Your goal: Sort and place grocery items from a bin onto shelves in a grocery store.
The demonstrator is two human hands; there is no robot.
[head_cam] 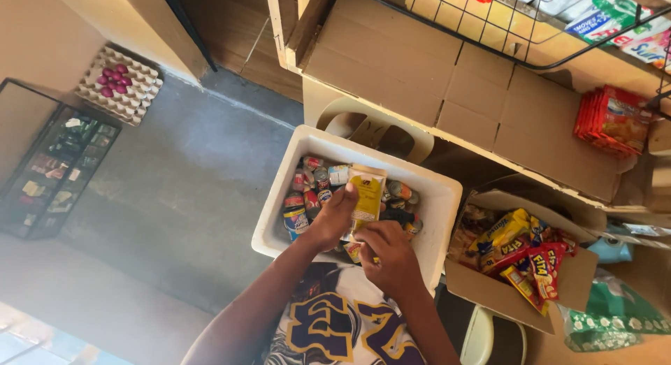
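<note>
A white rectangular tub (pixel 440 197) stands in front of me, filled with several small cans and jars (pixel 307 190). My left hand (pixel 334 218) holds a yellow and white sachet (pixel 367 194) upright above the cans, thumb on its face. My right hand (pixel 388 252) sits just below and to the right of it, fingers curled over the tub's near edge, touching the bottom of the sachet and another small yellow packet. Whether the right hand grips anything is hard to tell.
An open cardboard box (pixel 489 281) of red and yellow snack packets (pixel 521 253) stands to the right. Flattened cardboard (pixel 447 64) lines a shelf above, with a red packet stack (pixel 611 120). An egg tray (pixel 119 82) and a glass display case (pixel 56 169) stand at left.
</note>
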